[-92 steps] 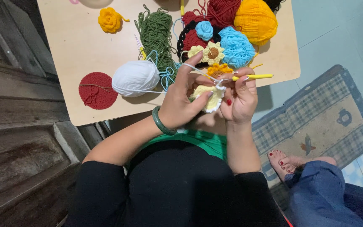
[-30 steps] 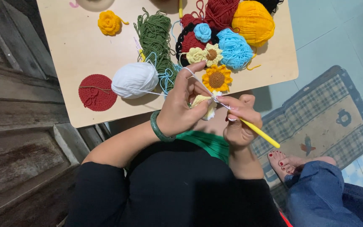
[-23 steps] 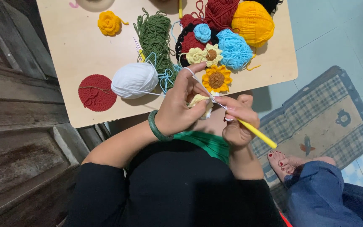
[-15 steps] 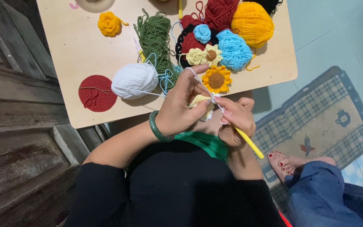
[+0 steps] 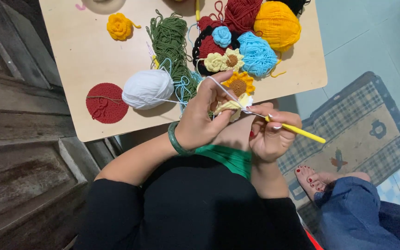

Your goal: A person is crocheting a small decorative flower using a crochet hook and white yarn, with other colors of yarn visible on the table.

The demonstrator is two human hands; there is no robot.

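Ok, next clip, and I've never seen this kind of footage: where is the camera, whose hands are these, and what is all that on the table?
The one picture comes from a camera worn on a person's head, looking straight down, so the arms reaching up from the bottom are that person's own. The left hand pinches a small pale yellow crochet piece with white yarn running over its forefinger. The right hand holds a yellow crochet hook with its tip at that piece. On the light wooden table lie a white yarn ball, a red crocheted disc, loose green yarn, a blue yarn ball, an orange-yellow yarn ball and finished crochet flowers, including a sunflower. The bare foot at lower right belongs to someone else sitting nearby.
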